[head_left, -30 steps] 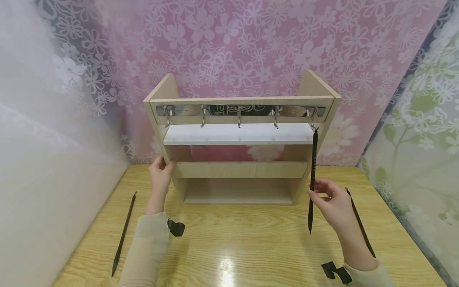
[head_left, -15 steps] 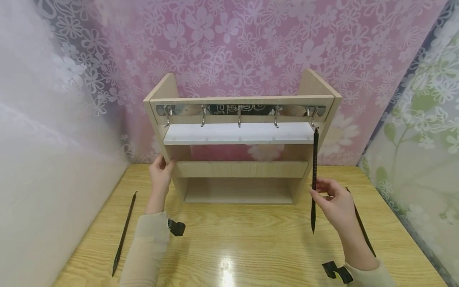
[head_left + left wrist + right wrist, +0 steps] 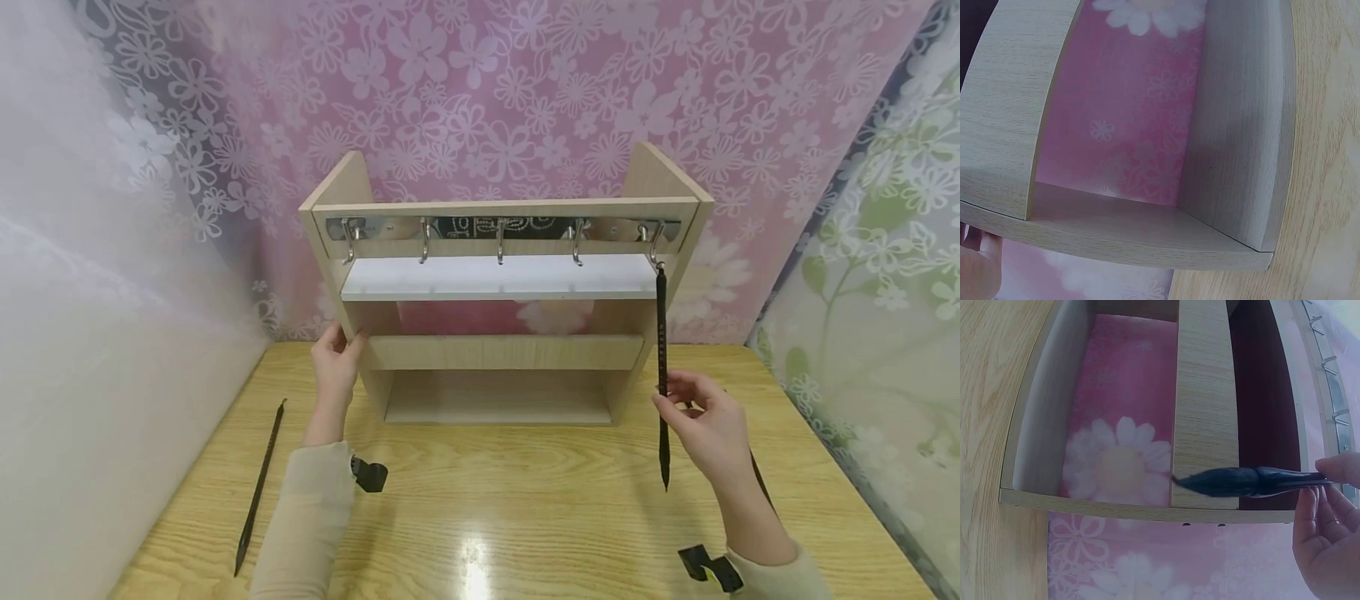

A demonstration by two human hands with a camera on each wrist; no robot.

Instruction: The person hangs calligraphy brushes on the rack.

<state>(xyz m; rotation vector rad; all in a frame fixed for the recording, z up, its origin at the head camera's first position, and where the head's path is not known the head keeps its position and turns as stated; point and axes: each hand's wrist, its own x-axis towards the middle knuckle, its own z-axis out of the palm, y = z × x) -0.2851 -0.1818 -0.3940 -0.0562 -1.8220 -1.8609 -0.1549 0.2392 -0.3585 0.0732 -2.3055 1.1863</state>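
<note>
My right hand (image 3: 705,421) pinches a black calligraphy brush (image 3: 662,333) between thumb and fingers. The brush hangs upright, its tip down and its top end at the lower end of the rightmost metal hook (image 3: 657,242); whether its loop is around the hook is too small to tell. In the right wrist view the dark bristle head (image 3: 1222,482) points left, away from the fingers. My left hand (image 3: 335,362) grips the left side panel of the pale wooden shelf (image 3: 506,353). In the left wrist view only part of that hand (image 3: 979,269) shows, at the panel's edge.
A second black brush (image 3: 260,487) lies on the wooden table (image 3: 480,492) at left. Another dark brush (image 3: 761,479) lies at right, partly hidden behind my right forearm. Several hooks line the metal strip (image 3: 465,227) along the shelf's top board.
My right hand has shifted slightly right with the brush, whose lower end has swung right so that it hangs nearly straight down. My left hand stays on the shelf's side.
</note>
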